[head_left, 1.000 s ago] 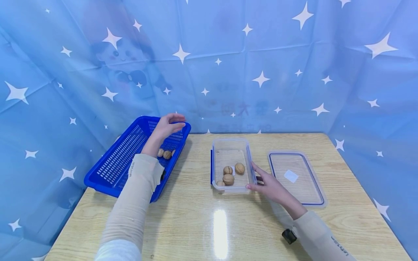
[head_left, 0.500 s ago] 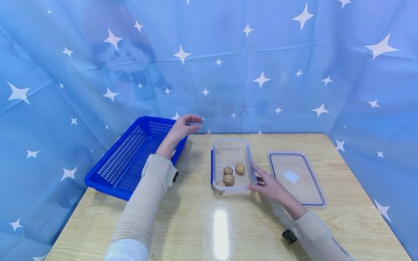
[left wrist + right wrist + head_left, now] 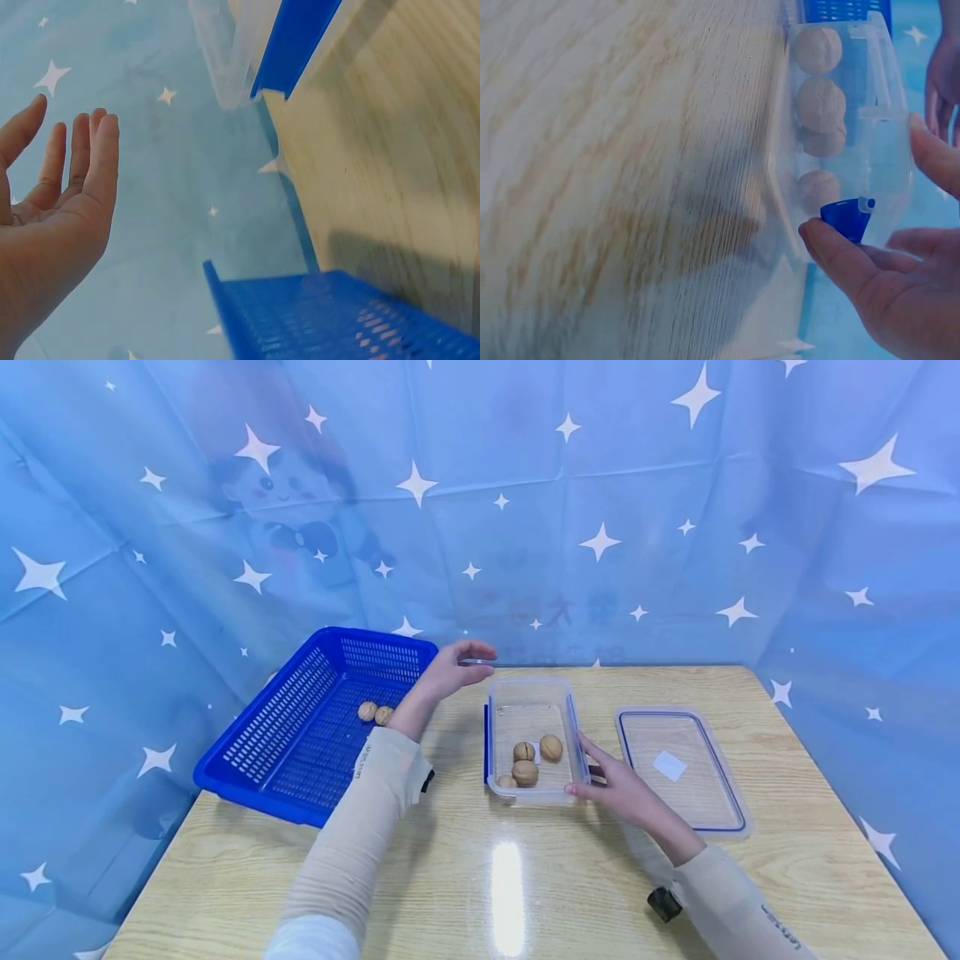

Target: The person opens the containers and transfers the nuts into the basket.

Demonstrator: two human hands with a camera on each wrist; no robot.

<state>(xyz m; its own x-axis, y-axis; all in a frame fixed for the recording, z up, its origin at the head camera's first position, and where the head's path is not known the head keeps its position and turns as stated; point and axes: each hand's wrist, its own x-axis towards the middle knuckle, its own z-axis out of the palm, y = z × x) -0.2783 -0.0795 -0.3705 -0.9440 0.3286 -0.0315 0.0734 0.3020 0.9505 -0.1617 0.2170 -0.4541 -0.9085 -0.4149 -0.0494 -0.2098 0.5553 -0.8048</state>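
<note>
Count: walnuts, six in sight. Four walnuts (image 3: 525, 772) lie in the one clear container; two more (image 3: 367, 711) lie in the one blue basket (image 3: 300, 760). The left forearm covers part of the basket, so cannot tell whether it holds others. Lids: one. Hands: two.

Position: the container (image 3: 543, 797) stands on the surface (image 3: 442, 868) directly left of the right hand (image 3: 615, 785) and, seen from the person, right of and nearer than the left hand (image 3: 453, 668). Its four walnuts sit left of the right hand, gathered toward the near end. The two basket walnuts are left of the left hand and nearer the person, just beside that wrist. The lid (image 3: 686, 785), with one white square on it, lies flat just right of the right hand.

Hands: left is raised between basket and container, apart from both; thumb held well away from the fingers, fingers slightly bent, no walnut visible in its grasp. Right grips the near right corner of the container between thumb and fingers; the right wrist view shows a fingertip against a blue clip (image 3: 846, 217) at the container's side.
</note>
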